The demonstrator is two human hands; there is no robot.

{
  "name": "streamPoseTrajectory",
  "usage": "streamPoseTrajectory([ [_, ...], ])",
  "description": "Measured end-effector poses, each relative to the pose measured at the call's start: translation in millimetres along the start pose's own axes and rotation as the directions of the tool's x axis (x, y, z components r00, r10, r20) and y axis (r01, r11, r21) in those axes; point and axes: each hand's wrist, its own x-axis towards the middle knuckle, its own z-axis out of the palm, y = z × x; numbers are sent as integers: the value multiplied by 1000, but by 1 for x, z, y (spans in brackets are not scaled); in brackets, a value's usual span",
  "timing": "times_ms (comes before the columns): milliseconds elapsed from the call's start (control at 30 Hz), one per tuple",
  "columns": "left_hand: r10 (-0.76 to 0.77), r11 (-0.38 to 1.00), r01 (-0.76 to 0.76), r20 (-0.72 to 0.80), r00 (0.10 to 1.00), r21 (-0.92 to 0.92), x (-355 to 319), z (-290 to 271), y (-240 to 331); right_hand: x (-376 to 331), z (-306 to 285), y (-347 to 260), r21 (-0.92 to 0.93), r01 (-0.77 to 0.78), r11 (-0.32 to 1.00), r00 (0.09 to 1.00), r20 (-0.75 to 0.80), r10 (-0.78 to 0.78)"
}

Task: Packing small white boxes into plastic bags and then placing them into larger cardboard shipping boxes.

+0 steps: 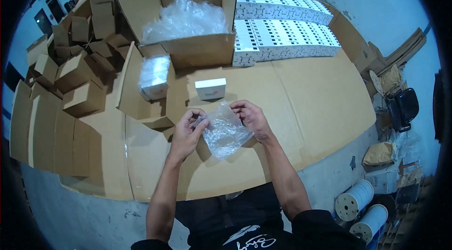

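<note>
A clear plastic bag (225,133) hangs between my two hands above the cardboard-covered table. My left hand (187,130) pinches its left edge between thumb and fingers. On the other side my right hand (252,119) grips the bag's upper right part, its fingers curled. Just beyond the bag a small white box (210,89) stands on the table, touched by neither hand. To the left of it, an open cardboard carton (128,94) holds several plastic-wrapped white packs (154,77).
A large open carton (200,48) full of clear plastic bags (188,18) stands at the back. Long rows of white boxes (287,36) are stacked at the back right. Empty brown cartons (81,75) pile up on the left. Cable spools (354,199) lie on the floor at right.
</note>
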Motion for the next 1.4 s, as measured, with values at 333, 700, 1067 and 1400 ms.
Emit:
streamPoseTrajectory([
  [333, -36, 999, 35, -70, 997, -5, 13, -3, -29, 1, 21, -3, -519, -175, 836, 976, -201, 80],
  [700, 31, 997, -13, -261, 965, 70, 16, 3, -28, 9, 32, 4, -572, -125, 810, 979, -204, 7],
  [1067, 205, 953, -103, -355, 912, 285, 14, 6, -32, 17, 37, 19, -462, -46, 886, 945, -308, -112],
  [1400, 437, 810, -289, -197, 877, 511, 11, -4, -22, 22, 25, 10, -309, -105, 945, 898, -439, -44],
])
